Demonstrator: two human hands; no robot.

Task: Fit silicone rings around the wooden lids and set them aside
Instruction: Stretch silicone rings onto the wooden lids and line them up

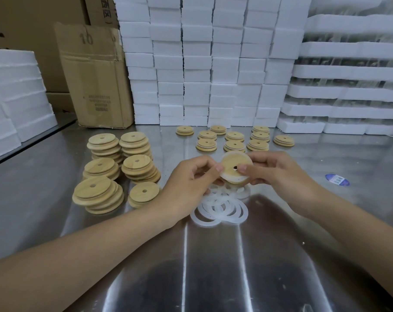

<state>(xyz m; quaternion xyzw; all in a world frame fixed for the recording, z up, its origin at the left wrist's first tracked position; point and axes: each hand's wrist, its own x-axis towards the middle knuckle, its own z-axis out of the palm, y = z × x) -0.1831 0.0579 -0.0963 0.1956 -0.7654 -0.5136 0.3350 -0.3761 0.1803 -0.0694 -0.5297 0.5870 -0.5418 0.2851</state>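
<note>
Steel tabletop [213,278] is carrying loose silicone rings [220,210] just below both hands. The left hand [186,188] and right hand [279,172] are pinching one wooden lid [234,164] by opposite edges above that pile. Recommended: keep rotating the lid while thumbs are seating the ring [223,176] evenly, untwisted. The lid is showing pale grain, a centre hole and a translucent band along its lower-left rim.

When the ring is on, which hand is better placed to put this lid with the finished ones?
Probably the right hand: it grips the lid on the side nearer the finished lids.
</note>
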